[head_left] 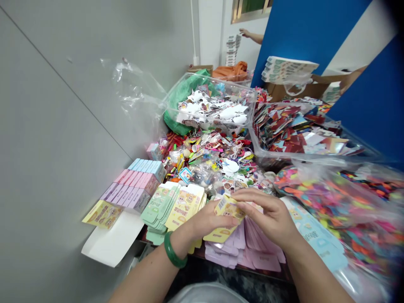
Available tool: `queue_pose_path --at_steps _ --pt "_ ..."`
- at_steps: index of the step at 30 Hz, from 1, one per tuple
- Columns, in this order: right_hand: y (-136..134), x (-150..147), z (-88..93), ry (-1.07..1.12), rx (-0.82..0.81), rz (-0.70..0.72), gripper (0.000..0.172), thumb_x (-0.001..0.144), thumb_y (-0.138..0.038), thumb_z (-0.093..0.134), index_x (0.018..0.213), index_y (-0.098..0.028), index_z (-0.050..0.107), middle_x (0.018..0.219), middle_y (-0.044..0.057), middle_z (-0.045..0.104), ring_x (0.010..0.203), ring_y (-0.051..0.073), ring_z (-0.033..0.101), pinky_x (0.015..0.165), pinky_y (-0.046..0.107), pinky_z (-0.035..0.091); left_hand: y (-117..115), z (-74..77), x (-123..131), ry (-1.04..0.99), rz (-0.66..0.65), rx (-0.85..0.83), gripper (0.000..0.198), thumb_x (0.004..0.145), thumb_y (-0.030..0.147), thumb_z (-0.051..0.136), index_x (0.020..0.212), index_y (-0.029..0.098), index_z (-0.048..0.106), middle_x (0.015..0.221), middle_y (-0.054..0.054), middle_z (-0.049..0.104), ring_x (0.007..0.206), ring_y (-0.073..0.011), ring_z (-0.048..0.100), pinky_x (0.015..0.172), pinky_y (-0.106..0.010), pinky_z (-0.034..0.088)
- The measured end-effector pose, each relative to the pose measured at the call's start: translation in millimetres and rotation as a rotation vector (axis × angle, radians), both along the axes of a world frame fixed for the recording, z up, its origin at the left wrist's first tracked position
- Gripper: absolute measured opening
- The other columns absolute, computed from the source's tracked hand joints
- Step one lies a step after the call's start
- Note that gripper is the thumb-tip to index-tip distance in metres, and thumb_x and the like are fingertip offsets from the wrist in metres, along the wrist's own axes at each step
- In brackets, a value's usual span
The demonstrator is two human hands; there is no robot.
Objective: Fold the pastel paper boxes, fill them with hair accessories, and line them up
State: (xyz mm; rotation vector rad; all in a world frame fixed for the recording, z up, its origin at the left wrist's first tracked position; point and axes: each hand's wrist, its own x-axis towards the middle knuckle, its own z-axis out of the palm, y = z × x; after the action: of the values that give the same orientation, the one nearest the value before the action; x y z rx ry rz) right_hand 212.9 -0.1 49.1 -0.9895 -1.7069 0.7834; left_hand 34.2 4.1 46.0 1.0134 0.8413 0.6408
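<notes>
So, the yellow printed carton blank (224,216) was in the air between both hands, above the lilac carton blanks (246,248). Its long axis ran diagonally, from a lower end on the left-hand side up to a higher end on the right. The right hand (268,212) was nearer the upper end, its fingers (249,195) closed narrowly over the top edge. The left hand (208,223) sat nearer the lower part, its fingers pressed against the card from the near side, so both hands were holding it. A barcode panel showed near the top, with a cartoon face printed beside it; any creases could not be made out. A green bangle (174,249) circled the left wrist. To the left lay mint-green carton blanks (159,206) and a stack of pink boxes (135,187). A co-worker's hand (244,33) showed in the distance beyond a blue panel (290,46).
</notes>
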Motion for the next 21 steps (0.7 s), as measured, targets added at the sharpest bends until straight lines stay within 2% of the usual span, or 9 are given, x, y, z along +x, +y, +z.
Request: queue_pose_path --at_steps 2,7,10,12,14,17,21 --pt "-2.6 -6.7 -5.7 0.011 0.041 -0.033 0.019 0.085 -0.022 0.066 0.098 -0.03 0.077 0.097 0.003 0.076 0.093 0.021 0.069 0.087 0.036 0.054 -0.8 -4.0 -0.2 -0.002 0.008 0.032 0.026 0.063 0.024 0.078 0.083 0.016 0.064 0.073 0.002 0.057 0.066 -0.012 0.049 0.064 -0.025 0.038" --pt "-12.3 -18.4 -20.0 0.032 0.153 -0.067 0.033 0.087 -0.015 0.063 0.113 -0.033 0.073 0.104 0.003 0.075 0.098 0.021 0.069 0.085 0.036 0.056 -5.2 -16.5 -5.5 -0.022 -0.028 -0.073 0.029 0.065 0.031 0.078 0.082 0.014 0.062 0.071 0.002 0.056 0.063 -0.0116 0.048 0.062 -0.026 0.038" --pt "-15.5 -17.9 -22.0 0.009 0.207 -0.04 0.041 0.086 -0.011 0.063 0.12 -0.035 0.068 0.109 0.003 0.074 0.1 0.02 0.068 0.086 0.035 0.056 -5.2 -13.0 -8.6 0.014 -0.039 0.036 0.026 0.068 0.026 0.075 0.088 0.014 0.065 0.079 0.0 0.059 0.071 -0.0126 0.05 0.068 -0.026 0.039" --pt "-15.9 -16.4 -21.9 -0.026 0.237 -0.018 0.047 0.086 -0.009 0.063 0.125 -0.035 0.065 0.114 0.003 0.072 0.102 0.019 0.066 0.089 0.035 0.054 -4.6 -8.7 -9.6 0.01 -0.062 0.071 0.022 0.067 0.024 0.075 0.083 0.014 0.065 0.078 0.001 0.058 0.073 -0.0123 0.05 0.069 -0.025 0.039" --pt "-14.8 -15.1 -22.6 -0.049 0.259 0.0 0.05 0.086 -0.008 0.062 0.128 -0.036 0.063 0.114 0.002 0.071 0.102 0.018 0.065 0.09 0.036 0.053 -4.8 -7.1 -9.8 -0.014 -0.08 0.0 0.023 0.065 0.027 0.076 0.078 0.014 0.062 0.072 0.002 0.056 0.068 -0.0118 0.049 0.066 -0.025 0.038" --pt "-11.3 -13.4 -25.0 -0.047 0.252 0.026 0.048 0.086 -0.008 0.064 0.124 -0.036 0.065 0.112 0.002 0.071 0.101 0.018 0.065 0.088 0.034 0.053 -6.3 -10.1 -9.7 -0.022 -0.071 -0.154 0.03 0.062 0.031 0.077 0.08 0.016 0.06 0.067 0.003 0.055 0.06 -0.0121 0.049 0.061 -0.026 0.037" --pt "-7.9 -11.9 -23.1 -0.047 0.235 0.076 0.047 0.086 -0.008 0.063 0.124 -0.035 0.065 0.112 0.002 0.071 0.102 0.019 0.065 0.089 0.036 0.052 -6.2 -9.8 -11.0 -0.005 -0.074 -0.079 0.028 0.062 0.028 0.077 0.082 0.015 0.061 0.073 0.002 0.057 0.066 -0.0127 0.05 0.066 -0.027 0.038"
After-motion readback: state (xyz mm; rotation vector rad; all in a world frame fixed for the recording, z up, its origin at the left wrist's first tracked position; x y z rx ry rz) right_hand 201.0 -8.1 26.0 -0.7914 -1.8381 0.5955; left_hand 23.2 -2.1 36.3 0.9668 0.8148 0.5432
